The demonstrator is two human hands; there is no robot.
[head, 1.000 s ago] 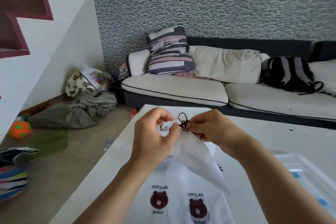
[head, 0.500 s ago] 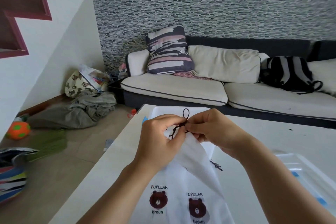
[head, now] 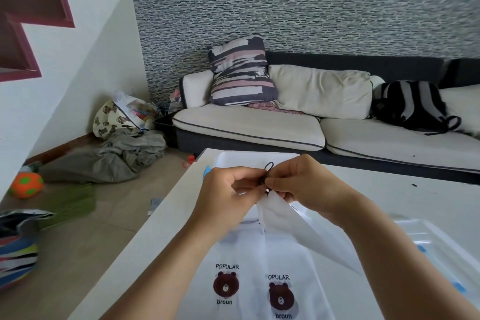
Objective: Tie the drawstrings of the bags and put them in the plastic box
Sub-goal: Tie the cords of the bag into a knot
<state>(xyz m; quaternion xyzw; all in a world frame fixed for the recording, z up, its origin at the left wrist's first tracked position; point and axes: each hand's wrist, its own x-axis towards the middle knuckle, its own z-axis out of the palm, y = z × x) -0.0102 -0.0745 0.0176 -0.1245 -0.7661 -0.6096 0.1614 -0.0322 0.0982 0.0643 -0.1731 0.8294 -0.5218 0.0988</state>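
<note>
1. behind the white counter (head: 161, 221) stands a sofa (head: 249, 127) with a striped cushion (head: 240, 73) against a patterned wall.
2. both hands meet over the counter. the left hand (head: 226, 197) and the right hand (head: 309, 187) each have the fingers curled and pinch the dark drawstring (head: 268, 167) at the mouth of a white bag (head: 293, 226).
3. this bag is lifted by its gathered top, and its body hangs down to the counter. a small loop of the drawstring stands up between the two hands.
4. below it more white bags with a bear print (head: 226, 284) lie flat on the counter.
5. the plastic box (head: 441, 244) is at the right edge, well apart from the hands. another white tray (head: 246, 158) lies just behind them.
6. i think the step in hand is to make the knot tight. to do it well, keep the mouth gathered, hold the loop and pull both ends evenly, so that the knot sits close on the fabric and does not slip.
</note>
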